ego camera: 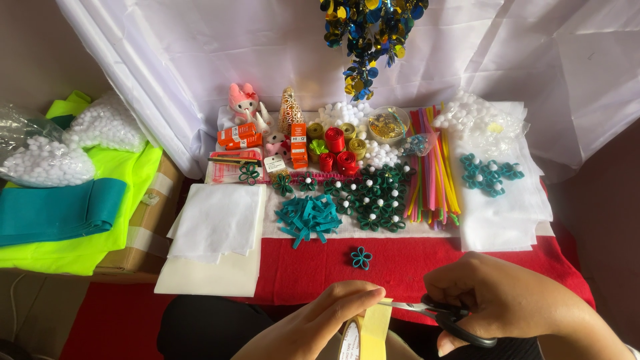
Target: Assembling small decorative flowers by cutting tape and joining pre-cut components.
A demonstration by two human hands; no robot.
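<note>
Tape roll (360,333) sat pinched in the left hand (320,327); the right hand (503,300) gripped scissors (440,315). Orange boxes (241,135) lay behind on the red worktop (413,267).

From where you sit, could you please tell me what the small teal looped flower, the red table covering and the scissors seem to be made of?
The small teal looped flower looks like paper or thin foam strips, matte, curled into petals. The red table covering appears to be felt or similar cloth: flat, dull, slightly fuzzy. The scissors show shiny metal blades and a dark, probably plastic handle in the right hand.
</note>
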